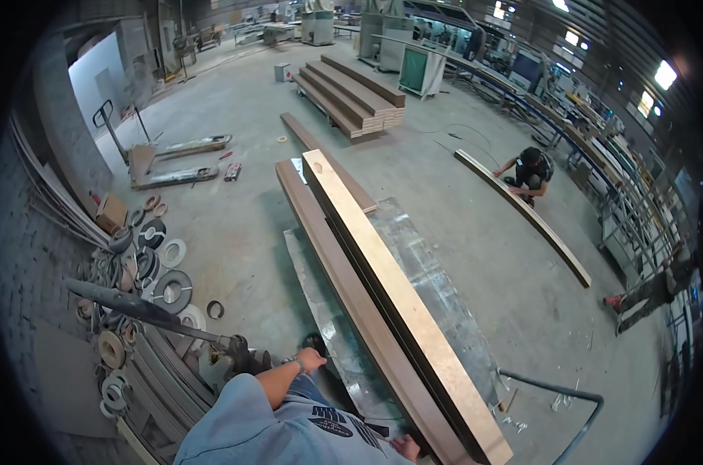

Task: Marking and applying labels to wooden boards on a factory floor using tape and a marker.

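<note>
I find the long, brown, rectangular wood-look beam (357,310) just beside the right hand (404,447) and rightward of the left hand (311,359), either hand's closure indeterminable; judged heavy, stiff and smooth-faced, it warrants underside holds near both ends.

R hand (405,447) nr beam (359,310), pallet jack (140,164)

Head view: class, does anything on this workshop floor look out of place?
Yes, mildly: the coils at the left lie jumbled and overlapping rather than neatly stacked, and one small dark ring sits apart from them on the floor.
</note>
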A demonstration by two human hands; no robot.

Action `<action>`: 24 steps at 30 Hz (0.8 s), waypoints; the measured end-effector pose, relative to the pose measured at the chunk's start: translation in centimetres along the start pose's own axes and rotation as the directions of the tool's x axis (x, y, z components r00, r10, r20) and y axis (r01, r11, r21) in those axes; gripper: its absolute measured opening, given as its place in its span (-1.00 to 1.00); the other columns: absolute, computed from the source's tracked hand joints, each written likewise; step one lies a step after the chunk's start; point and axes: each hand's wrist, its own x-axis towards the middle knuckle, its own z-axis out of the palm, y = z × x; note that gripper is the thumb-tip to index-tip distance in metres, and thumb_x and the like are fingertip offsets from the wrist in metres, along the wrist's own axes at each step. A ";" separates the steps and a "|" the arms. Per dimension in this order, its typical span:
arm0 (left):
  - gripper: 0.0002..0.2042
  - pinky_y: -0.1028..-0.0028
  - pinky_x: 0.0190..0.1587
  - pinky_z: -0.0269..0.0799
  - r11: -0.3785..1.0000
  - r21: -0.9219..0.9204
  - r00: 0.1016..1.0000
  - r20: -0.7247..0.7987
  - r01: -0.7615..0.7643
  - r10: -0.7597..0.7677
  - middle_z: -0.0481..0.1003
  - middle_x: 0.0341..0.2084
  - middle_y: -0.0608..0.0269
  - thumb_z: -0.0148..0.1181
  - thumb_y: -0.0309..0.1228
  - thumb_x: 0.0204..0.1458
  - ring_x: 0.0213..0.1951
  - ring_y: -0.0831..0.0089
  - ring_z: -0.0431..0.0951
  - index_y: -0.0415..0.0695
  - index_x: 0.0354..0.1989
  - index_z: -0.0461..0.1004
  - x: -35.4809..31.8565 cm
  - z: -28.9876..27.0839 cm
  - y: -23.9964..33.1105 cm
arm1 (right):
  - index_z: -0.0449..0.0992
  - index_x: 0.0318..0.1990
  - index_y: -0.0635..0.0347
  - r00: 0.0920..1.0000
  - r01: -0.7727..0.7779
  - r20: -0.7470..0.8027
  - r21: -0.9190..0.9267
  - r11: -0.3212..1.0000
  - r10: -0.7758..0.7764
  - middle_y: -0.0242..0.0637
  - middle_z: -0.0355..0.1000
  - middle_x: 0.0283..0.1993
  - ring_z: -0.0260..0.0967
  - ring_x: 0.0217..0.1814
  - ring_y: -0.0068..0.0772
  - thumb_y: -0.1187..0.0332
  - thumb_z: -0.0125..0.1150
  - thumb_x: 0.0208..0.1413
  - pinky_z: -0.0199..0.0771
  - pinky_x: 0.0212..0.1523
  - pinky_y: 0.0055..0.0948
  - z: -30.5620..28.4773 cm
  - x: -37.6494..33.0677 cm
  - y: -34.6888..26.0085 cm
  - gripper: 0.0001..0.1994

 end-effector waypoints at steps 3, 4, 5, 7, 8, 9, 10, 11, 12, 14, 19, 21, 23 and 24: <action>-0.60 0.33 -0.29 0.55 1.000 0.002 0.994 -0.111 -0.012 0.012 0.60 -0.64 0.23 0.17 0.04 0.10 -0.56 0.33 0.63 -0.03 -0.47 0.69 3.4 -4.8 -3.3 | 0.43 0.13 0.27 0.978 0.181 0.140 -0.230 0.956 -0.152 -0.01 0.51 -0.07 0.49 -0.08 0.02 0.27 0.24 0.18 0.55 -0.26 -0.09 4.9 1.7 -3.8 -0.58; -0.57 0.33 -0.34 0.55 0.988 -0.131 0.992 -0.084 0.080 -0.091 0.58 -0.67 0.24 0.16 0.05 0.11 -0.57 0.35 0.62 -0.05 -0.53 0.66 5.1 -6.0 -3.6 | 0.43 0.13 0.27 0.981 0.174 0.128 -0.260 0.950 -0.145 -0.02 0.51 -0.08 0.50 -0.09 0.01 0.26 0.23 0.18 0.55 -0.27 -0.09 6.5 2.7 -5.4 -0.59; -0.60 0.35 -0.41 0.55 0.978 -0.187 0.992 -0.073 0.088 -0.103 0.60 -0.61 0.22 0.16 0.03 0.12 -0.60 0.35 0.61 -0.09 -0.37 0.66 7.1 -7.8 -4.1 | 0.42 0.12 0.26 0.984 0.167 0.115 -0.293 0.942 -0.138 -0.02 0.51 -0.08 0.51 -0.10 0.01 0.26 0.23 0.19 0.55 -0.27 -0.09 8.3 3.8 -7.1 -0.60; -0.59 0.39 -0.46 0.56 0.934 -0.309 0.979 -0.030 0.181 -0.200 0.62 -0.55 0.21 0.16 0.00 0.14 -0.65 0.37 0.58 -0.13 -0.23 0.66 11.2 -11.8 -6.6 | 0.42 0.11 0.25 0.987 0.155 0.103 -0.365 0.918 -0.126 -0.02 0.52 -0.09 0.52 -0.11 0.00 0.25 0.21 0.19 0.56 -0.29 -0.09 13.4 5.8 -11.4 -0.61; -0.60 0.40 -0.46 0.55 0.941 -0.296 0.981 -0.047 0.165 -0.187 0.63 -0.54 0.21 0.17 -0.01 0.14 -0.65 0.38 0.58 -0.15 -0.26 0.65 12.7 -13.8 -7.2 | 0.42 0.10 0.25 0.988 0.152 0.083 -0.398 0.905 -0.130 -0.02 0.52 -0.10 0.52 -0.12 0.00 0.25 0.21 0.19 0.56 -0.29 -0.09 15.8 7.0 -13.5 -0.61; -0.61 0.41 -0.46 0.55 0.945 -0.291 0.978 -0.092 0.151 -0.185 0.63 -0.52 0.20 0.17 -0.03 0.14 -0.65 0.40 0.58 -0.16 -0.28 0.65 14.8 -16.7 -8.9 | 0.42 0.09 0.25 0.987 0.161 0.092 -0.431 0.888 -0.134 -0.02 0.52 -0.11 0.53 -0.13 0.00 0.24 0.20 0.20 0.57 -0.30 -0.09 20.1 8.5 -16.7 -0.62; -0.61 0.35 -0.38 0.57 0.920 -0.358 0.965 -0.137 0.160 -0.222 0.61 -0.58 0.14 0.16 -0.06 0.11 -0.62 0.34 0.60 -0.19 -0.40 0.63 16.6 -18.8 -10.4 | 0.41 0.09 0.24 0.985 0.170 0.092 -0.465 0.869 -0.144 -0.02 0.53 -0.11 0.54 -0.13 -0.01 0.24 0.20 0.20 0.57 -0.31 -0.09 24.2 9.8 -20.0 -0.62; -0.59 0.28 -0.31 0.59 0.890 -0.422 0.948 -0.175 0.171 -0.265 0.58 -0.65 0.08 0.16 -0.08 0.08 -0.59 0.28 0.62 -0.22 -0.52 0.61 18.1 -20.9 -12.0 | 0.41 0.08 0.24 0.985 0.175 0.091 -0.497 0.850 -0.150 -0.02 0.53 -0.12 0.54 -0.14 -0.01 0.24 0.19 0.20 0.57 -0.31 -0.09 28.2 11.0 -22.9 -0.63; -0.61 0.28 -0.27 0.60 0.794 -0.563 0.921 -0.139 0.229 -0.364 0.60 -0.62 0.05 0.17 -0.10 0.08 -0.57 0.27 0.64 -0.24 -0.48 0.62 19.8 -23.0 -14.5 | 0.41 0.08 0.23 0.986 0.164 0.095 -0.540 0.825 -0.135 -0.02 0.53 -0.12 0.55 -0.15 -0.02 0.23 0.18 0.20 0.57 -0.32 -0.09 31.6 11.7 -25.3 -0.63; -0.64 0.31 -0.40 0.57 0.703 -0.659 0.888 -0.114 0.268 -0.446 0.58 -0.63 0.09 0.21 -0.12 0.10 -0.59 0.31 0.62 -0.22 -0.46 0.61 22.0 -25.8 -16.7 | 0.41 0.06 0.22 0.994 0.109 0.042 -0.599 0.793 -0.105 -0.02 0.53 -0.14 0.56 -0.17 -0.02 0.22 0.17 0.21 0.58 -0.33 -0.09 34.5 11.8 -27.7 -0.64; -0.71 0.27 -0.34 0.59 0.662 -0.728 0.814 -0.267 0.180 -0.516 0.63 -0.54 0.09 0.26 -0.15 0.06 -0.55 0.25 0.65 -0.15 -0.36 0.65 23.5 -32.0 -24.9 | 0.40 0.03 0.20 0.995 -0.049 0.030 -0.658 0.751 0.091 -0.02 0.55 -0.16 0.59 -0.20 -0.04 0.20 0.14 0.22 0.60 -0.37 -0.09 48.2 12.4 -24.9 -0.67; -0.75 0.36 -0.51 0.51 0.476 -0.866 0.851 -0.130 0.153 -0.509 0.64 -0.52 0.16 0.26 -0.18 0.09 -0.61 0.41 0.59 -0.12 -0.40 0.65 22.6 -36.0 -23.9 | 0.39 0.02 0.19 0.989 -0.108 0.003 -0.651 0.751 0.145 -0.03 0.55 -0.18 0.60 -0.22 -0.05 0.19 0.12 0.22 0.60 -0.38 -0.09 51.8 12.6 -22.5 -0.68; -0.76 0.43 -0.59 0.42 0.483 -0.866 0.852 -0.151 0.131 -0.502 0.61 -0.54 0.26 0.25 -0.20 0.12 -0.64 0.49 0.54 -0.10 -0.42 0.63 20.1 -40.3 -24.2 | 0.39 0.01 0.18 0.977 -0.167 -0.005 -0.648 0.743 0.215 -0.03 0.55 -0.19 0.61 -0.23 -0.05 0.19 0.11 0.23 0.61 -0.39 -0.09 54.1 15.3 -19.4 -0.68; -0.78 0.43 -0.59 0.45 0.410 -0.909 0.851 -0.151 0.081 -0.504 0.59 -0.53 0.26 0.23 -0.22 0.14 -0.61 0.45 0.57 -0.12 -0.37 0.58 19.2 -40.6 -25.9 | 0.41 -0.01 0.18 0.998 -0.004 0.044 -0.697 0.717 0.049 -0.05 0.56 -0.18 0.62 -0.23 -0.10 0.20 0.10 0.25 0.60 -0.36 -0.13 58.2 15.8 -20.0 -0.71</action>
